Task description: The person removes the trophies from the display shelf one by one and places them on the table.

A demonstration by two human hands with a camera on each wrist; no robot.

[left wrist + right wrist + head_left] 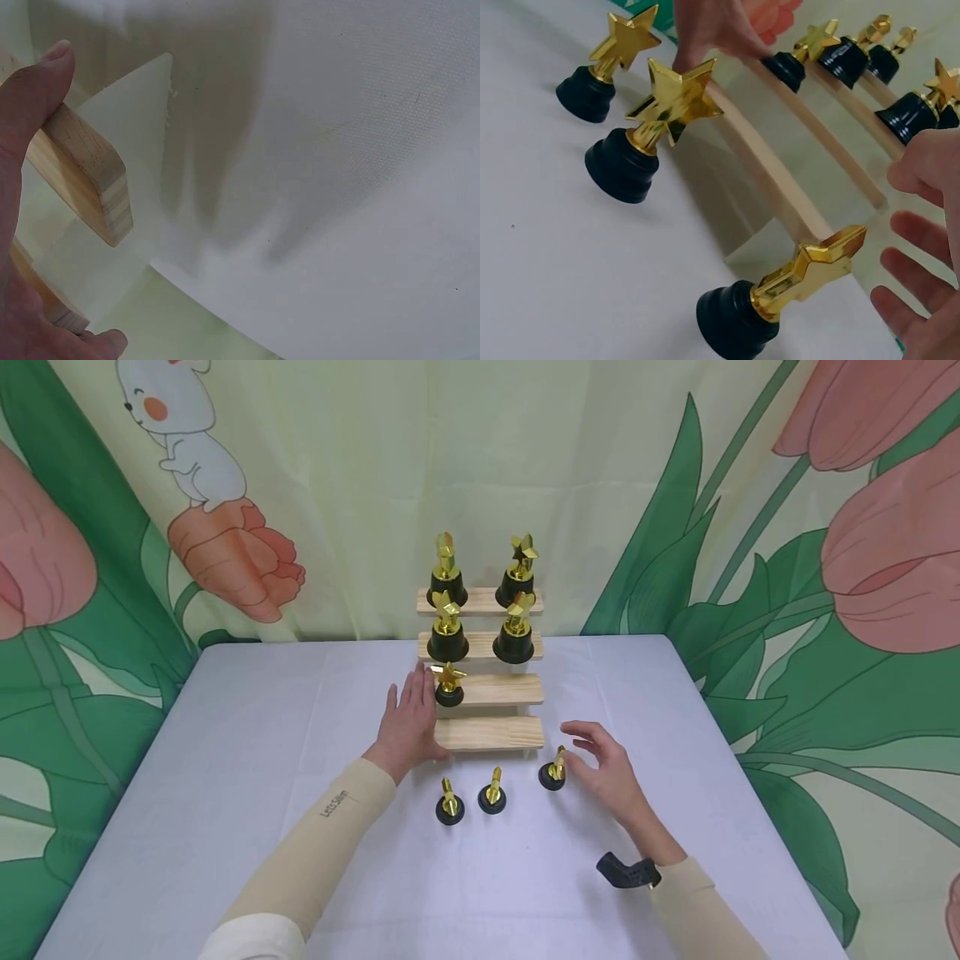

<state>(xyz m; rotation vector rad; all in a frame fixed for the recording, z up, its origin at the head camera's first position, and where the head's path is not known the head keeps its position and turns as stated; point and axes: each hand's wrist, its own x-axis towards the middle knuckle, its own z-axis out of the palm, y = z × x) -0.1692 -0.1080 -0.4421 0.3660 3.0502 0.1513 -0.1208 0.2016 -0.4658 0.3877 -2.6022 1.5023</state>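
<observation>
A wooden stepped display stand (495, 735) with pale plank shelves stands at the table's middle. My left hand (408, 722) rests along its left end, fingers stretched out; in the left wrist view its thumb (37, 86) touches a plank end (97, 169). To the right of the bottom shelf stands a small gold star trophy (552, 776) with a black base. My right hand (607, 772) is beside it, fingers spread and loosely bent; the right wrist view shows a gap between the fingers (915, 277) and this trophy (739, 322).
Two more small star trophies, one left (450, 808) and one right (492, 797), stand upright before the stand. A small trophy (449, 693) sits at the left of a lower shelf; larger ones (513, 643) fill the upper two. A flowered curtain (525, 460) hangs behind.
</observation>
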